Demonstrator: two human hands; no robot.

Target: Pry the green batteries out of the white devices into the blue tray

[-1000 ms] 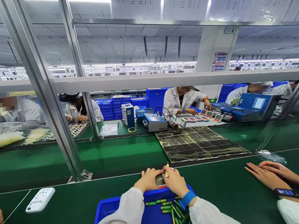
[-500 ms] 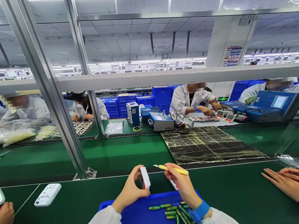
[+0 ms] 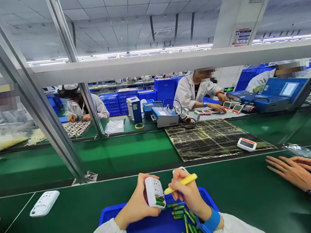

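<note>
The left hand (image 3: 139, 200) has its grip closed around the sides of a white battery-powered device (image 3: 151, 193), thumb at its lower edge and fingers behind, holding it tilted above the far rim of a blue tray (image 3: 107, 211). Green cylindrical batteries (image 3: 159, 201) show in its lower end, facing the right hand (image 3: 188, 194). That grip is pinched around a yellow pen-like tool (image 3: 186, 181), whose tip points at the batteries, just beside or touching them; which, I cannot tell.
</note>
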